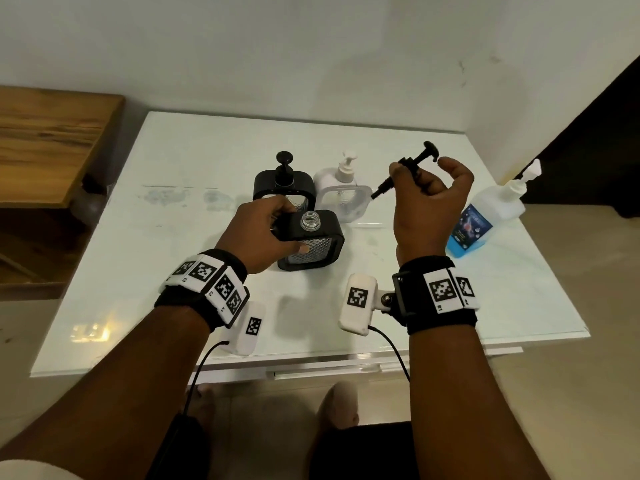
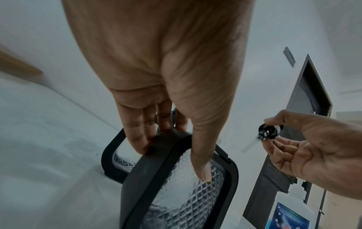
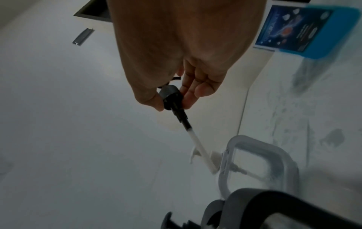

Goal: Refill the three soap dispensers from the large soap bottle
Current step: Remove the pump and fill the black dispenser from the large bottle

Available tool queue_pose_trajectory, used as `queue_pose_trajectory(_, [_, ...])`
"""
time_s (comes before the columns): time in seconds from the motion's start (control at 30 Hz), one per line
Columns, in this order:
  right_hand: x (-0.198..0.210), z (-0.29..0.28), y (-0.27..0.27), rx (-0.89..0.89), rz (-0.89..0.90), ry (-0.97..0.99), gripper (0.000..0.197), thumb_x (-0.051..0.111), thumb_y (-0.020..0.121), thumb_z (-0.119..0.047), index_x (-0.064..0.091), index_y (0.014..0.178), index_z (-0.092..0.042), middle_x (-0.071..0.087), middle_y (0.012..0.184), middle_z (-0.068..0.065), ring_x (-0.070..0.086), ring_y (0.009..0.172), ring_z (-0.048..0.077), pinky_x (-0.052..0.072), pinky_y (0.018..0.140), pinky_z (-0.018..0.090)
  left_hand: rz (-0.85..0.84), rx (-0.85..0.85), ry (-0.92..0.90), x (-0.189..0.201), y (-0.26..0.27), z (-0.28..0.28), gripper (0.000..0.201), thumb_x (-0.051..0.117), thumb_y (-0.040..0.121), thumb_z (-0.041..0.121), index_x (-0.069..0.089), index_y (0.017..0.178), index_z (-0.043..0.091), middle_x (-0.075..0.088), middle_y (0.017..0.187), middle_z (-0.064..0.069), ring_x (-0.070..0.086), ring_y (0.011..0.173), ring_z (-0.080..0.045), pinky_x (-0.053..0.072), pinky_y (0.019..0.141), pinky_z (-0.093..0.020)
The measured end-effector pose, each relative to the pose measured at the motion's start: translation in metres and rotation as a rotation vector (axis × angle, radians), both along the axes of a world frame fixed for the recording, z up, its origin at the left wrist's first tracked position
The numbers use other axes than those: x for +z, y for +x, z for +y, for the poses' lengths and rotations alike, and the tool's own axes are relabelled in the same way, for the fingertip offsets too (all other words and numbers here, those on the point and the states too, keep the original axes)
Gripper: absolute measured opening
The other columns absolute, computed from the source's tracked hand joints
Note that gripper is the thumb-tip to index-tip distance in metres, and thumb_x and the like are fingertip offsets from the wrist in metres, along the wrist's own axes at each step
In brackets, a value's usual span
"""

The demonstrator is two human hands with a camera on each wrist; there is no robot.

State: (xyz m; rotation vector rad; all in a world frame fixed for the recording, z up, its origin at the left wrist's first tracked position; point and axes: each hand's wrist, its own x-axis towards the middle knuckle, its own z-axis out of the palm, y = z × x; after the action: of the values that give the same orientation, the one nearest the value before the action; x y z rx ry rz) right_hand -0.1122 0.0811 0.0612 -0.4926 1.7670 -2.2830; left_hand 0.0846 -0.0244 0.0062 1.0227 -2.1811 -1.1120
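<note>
**Pump out, neck open: setting the head down cleanly**

I had the left hand (image 1: 263,233) wrapped over the top of the near black dispenser (image 1: 311,240), just below the middle of the head view; fingers curled over its far shoulder and the thumb (image 2: 201,164) pressed flat on the diamond-patterned front. Its threaded neck (image 1: 310,220) stood open. The right hand (image 1: 429,202), right of centre and raised off the table (image 1: 173,168), pinched the collar of the black pump head (image 1: 405,169) between thumb and fingertips (image 3: 188,99), index finger lifted clear. The pale dip tube (image 3: 197,144) hung slanting down towards the white dispenser (image 1: 341,195).

The other black dispenser (image 1: 284,188) sat behind, pump still on. The large soap bottle (image 1: 485,220) stood at the right edge of the frame, well apart from my right hand.

My judgement was that the step in hand was parking the pump. To do it well, I meant to keep the tube from dragging across the white dispenser and to lay the pump on bare table to the right, tube clear of grime. The left hand should have stayed firm on the dispenser, since the next pour needs that neck upright and steady. I could not tell how much soap remained inside.
</note>
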Motion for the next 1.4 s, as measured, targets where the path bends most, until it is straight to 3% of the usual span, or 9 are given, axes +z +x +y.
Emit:
queue_pose_trajectory(0.1, [-0.012,0.003,-0.013,-0.005,0.054,0.143,0.053,0.084,0.080,-0.017,0.050,0.120,-0.018,0.076,0.091,0.004,0.074,0.078,0.011,0.058,0.077,0.026,0.000,0.000,-0.002,0.001,0.000,0.001,0.052,0.094,0.064,0.013,0.066,0.108,0.016,0.068,0.096,0.010,0.065,0.088,-0.001,0.059,0.083,-0.032])
queue_pose_trajectory(0.2, [-0.027,0.006,-0.026,0.019,0.106,0.317,0.046,0.086,0.079,-0.025,0.057,0.113,-0.019,0.076,0.088,-0.001,0.073,0.072,0.009,0.058,0.075,0.026,-0.001,-0.004,-0.012,0.001,0.000,0.003,0.051,0.094,0.065,0.013,0.066,0.107,0.015,0.068,0.094,0.010,0.067,0.088,-0.008,0.059,0.084,-0.036])
queue_pose_trajectory(0.4, [-0.056,0.005,-0.040,0.013,0.129,0.547,0.034,0.089,0.076,-0.029,0.064,0.092,-0.014,0.071,0.079,-0.004,0.070,0.074,0.010,0.056,0.077,0.025,0.001,-0.005,-0.033,0.001,-0.002,0.004,0.050,0.093,0.065,0.014,0.067,0.107,0.014,0.066,0.093,0.016,0.065,0.088,-0.002,0.059,0.084,-0.034])
queue_pose_trajectory(0.57, [-0.076,0.000,-0.047,0.023,0.120,0.696,0.036,0.089,0.076,-0.031,0.069,0.095,-0.008,0.064,0.077,-0.008,0.067,0.081,0.017,0.050,0.076,0.026,0.008,-0.009,-0.054,-0.002,-0.003,0.004,0.050,0.094,0.065,0.015,0.067,0.107,0.015,0.067,0.093,0.013,0.066,0.088,-0.004,0.059,0.082,-0.034])
queue_pose_trajectory(0.67, [-0.086,-0.002,-0.049,0.026,0.129,0.762,0.037,0.089,0.078,-0.032,0.070,0.096,-0.006,0.063,0.085,-0.005,0.061,0.083,0.017,0.044,0.076,0.024,0.013,-0.007,-0.067,-0.004,-0.003,0.002,0.050,0.094,0.065,0.017,0.067,0.107,0.016,0.069,0.095,0.008,0.067,0.089,-0.009,0.060,0.082,-0.035])
queue_pose_trajectory(0.87, [-0.099,-0.010,-0.047,0.050,0.131,0.847,0.040,0.089,0.076,-0.036,0.069,0.096,-0.008,0.066,0.090,0.001,0.062,0.088,0.021,0.048,0.079,0.028,0.016,-0.020,-0.077,-0.004,-0.003,0.002,0.049,0.094,0.065,0.016,0.067,0.106,0.016,0.067,0.094,0.014,0.064,0.086,0.002,0.057,0.078,-0.022])
queue_pose_trajectory(0.97, [-0.107,-0.012,-0.042,0.051,0.131,0.867,0.041,0.090,0.075,-0.035,0.068,0.097,-0.008,0.067,0.093,0.002,0.063,0.090,0.022,0.050,0.082,0.031,0.009,-0.021,-0.085,-0.004,-0.003,0.002,0.049,0.094,0.065,0.017,0.067,0.106,0.016,0.067,0.094,0.012,0.065,0.087,-0.001,0.057,0.077,-0.023])
queue_pose_trajectory(1.23, [-0.110,-0.017,-0.033,0.081,0.119,0.867,0.038,0.089,0.075,-0.038,0.067,0.092,-0.012,0.064,0.087,-0.002,0.059,0.084,0.019,0.041,0.073,0.025,-0.004,-0.025,-0.109,-0.005,-0.003,0.001,0.050,0.094,0.065,0.019,0.067,0.106,0.015,0.067,0.094,0.011,0.065,0.088,-0.003,0.056,0.078,-0.023])
queue_pose_trajectory(1.4, [-0.096,-0.009,-0.042,-0.018,0.096,0.810,0.030,0.084,0.079,-0.041,0.066,0.087,-0.018,0.068,0.089,-0.005,0.062,0.082,0.017,0.042,0.072,0.027,-0.007,-0.013,-0.138,-0.003,-0.010,0.003,0.049,0.095,0.065,0.019,0.068,0.106,0.016,0.064,0.090,0.014,0.061,0.081,0.009,0.047,0.071,-0.004])
